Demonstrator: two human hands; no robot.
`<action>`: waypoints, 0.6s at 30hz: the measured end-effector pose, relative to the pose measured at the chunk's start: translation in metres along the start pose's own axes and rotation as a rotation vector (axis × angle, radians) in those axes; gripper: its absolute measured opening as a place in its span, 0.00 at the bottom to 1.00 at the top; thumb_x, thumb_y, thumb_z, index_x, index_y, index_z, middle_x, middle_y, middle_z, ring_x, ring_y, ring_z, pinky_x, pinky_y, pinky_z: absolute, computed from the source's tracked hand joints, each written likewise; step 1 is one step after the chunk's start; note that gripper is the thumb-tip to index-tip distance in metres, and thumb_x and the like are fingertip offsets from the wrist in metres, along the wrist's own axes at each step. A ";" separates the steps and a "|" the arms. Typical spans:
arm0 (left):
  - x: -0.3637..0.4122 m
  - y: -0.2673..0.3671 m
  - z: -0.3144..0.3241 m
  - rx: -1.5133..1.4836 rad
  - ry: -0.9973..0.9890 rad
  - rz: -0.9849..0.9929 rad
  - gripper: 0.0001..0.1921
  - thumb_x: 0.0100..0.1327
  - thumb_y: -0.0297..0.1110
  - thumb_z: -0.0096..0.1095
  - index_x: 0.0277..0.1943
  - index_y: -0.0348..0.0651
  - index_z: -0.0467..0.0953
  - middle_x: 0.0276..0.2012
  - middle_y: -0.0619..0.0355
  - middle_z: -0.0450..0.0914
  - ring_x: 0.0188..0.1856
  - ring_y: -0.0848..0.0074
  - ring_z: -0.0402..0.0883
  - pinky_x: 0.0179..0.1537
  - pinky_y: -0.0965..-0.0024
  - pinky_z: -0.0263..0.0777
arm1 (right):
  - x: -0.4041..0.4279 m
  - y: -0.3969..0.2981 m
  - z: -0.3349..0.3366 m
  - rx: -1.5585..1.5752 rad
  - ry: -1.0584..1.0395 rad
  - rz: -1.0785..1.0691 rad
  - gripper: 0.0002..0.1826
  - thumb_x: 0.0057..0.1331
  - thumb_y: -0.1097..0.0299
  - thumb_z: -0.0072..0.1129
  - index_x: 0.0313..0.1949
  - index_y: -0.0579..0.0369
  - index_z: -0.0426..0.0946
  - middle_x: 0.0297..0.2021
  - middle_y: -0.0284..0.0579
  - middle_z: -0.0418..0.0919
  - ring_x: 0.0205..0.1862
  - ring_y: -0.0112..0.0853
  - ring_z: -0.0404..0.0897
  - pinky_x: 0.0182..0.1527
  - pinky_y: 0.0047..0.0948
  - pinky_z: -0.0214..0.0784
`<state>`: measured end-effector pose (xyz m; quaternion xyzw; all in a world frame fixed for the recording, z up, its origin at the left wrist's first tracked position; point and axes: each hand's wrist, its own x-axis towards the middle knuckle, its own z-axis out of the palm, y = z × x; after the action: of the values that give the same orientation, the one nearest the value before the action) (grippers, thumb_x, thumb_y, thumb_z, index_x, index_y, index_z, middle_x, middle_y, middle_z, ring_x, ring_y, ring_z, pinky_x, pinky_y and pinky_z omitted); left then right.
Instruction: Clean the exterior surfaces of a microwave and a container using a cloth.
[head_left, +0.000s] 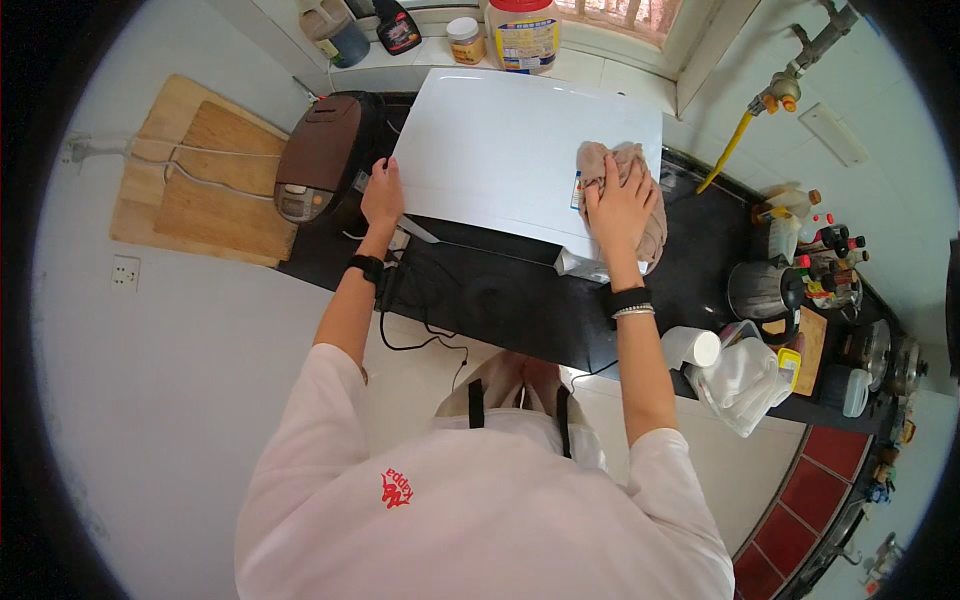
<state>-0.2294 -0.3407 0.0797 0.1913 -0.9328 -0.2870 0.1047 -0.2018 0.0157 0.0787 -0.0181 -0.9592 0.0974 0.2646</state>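
A white box-shaped appliance (495, 142), possibly a microwave oven, stands on the black countertop (517, 300) in front of me, its flat top facing up. My left hand (383, 196) is curled around the left edge of that top. A brown cloth (654, 232) lies bunched on the right end of the top and hangs over the front right corner. Spread over the cloth, my right hand (621, 199) presses it against the surface. Under the cloth's left side a small label (576, 190) partly shows.
Left of the appliance sits a brown rice cooker (322, 150), with wooden cutting boards (217, 172) leaning behind it. Jars and a spray bottle (397, 30) line the windowsill. At right are a kettle (757, 291), plastic containers (739, 375) and several bottles. Cables (420, 341) hang off the counter's front.
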 end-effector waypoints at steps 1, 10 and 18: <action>0.000 -0.001 -0.002 0.002 -0.030 -0.010 0.33 0.69 0.58 0.30 0.61 0.38 0.64 0.53 0.43 0.74 0.53 0.50 0.73 0.52 0.53 0.65 | 0.000 -0.002 0.000 0.005 0.000 0.003 0.28 0.60 0.53 0.48 0.59 0.47 0.69 0.60 0.60 0.62 0.63 0.55 0.57 0.65 0.56 0.44; 0.007 -0.011 -0.002 0.077 -0.062 0.135 0.31 0.68 0.57 0.36 0.59 0.37 0.65 0.51 0.40 0.74 0.51 0.48 0.74 0.52 0.53 0.66 | 0.005 -0.003 0.000 0.005 -0.011 -0.038 0.28 0.60 0.51 0.48 0.59 0.44 0.69 0.60 0.59 0.62 0.64 0.54 0.56 0.64 0.57 0.45; 0.010 -0.017 -0.004 0.047 -0.078 0.420 0.34 0.65 0.51 0.50 0.58 0.24 0.60 0.52 0.33 0.70 0.54 0.46 0.70 0.55 0.54 0.63 | 0.002 -0.008 0.005 0.022 -0.036 0.001 0.25 0.62 0.56 0.47 0.59 0.43 0.69 0.61 0.58 0.62 0.65 0.54 0.56 0.65 0.55 0.45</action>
<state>-0.2323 -0.3600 0.0734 -0.0160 -0.9620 -0.2442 0.1214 -0.2057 0.0070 0.0771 -0.0138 -0.9628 0.1084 0.2473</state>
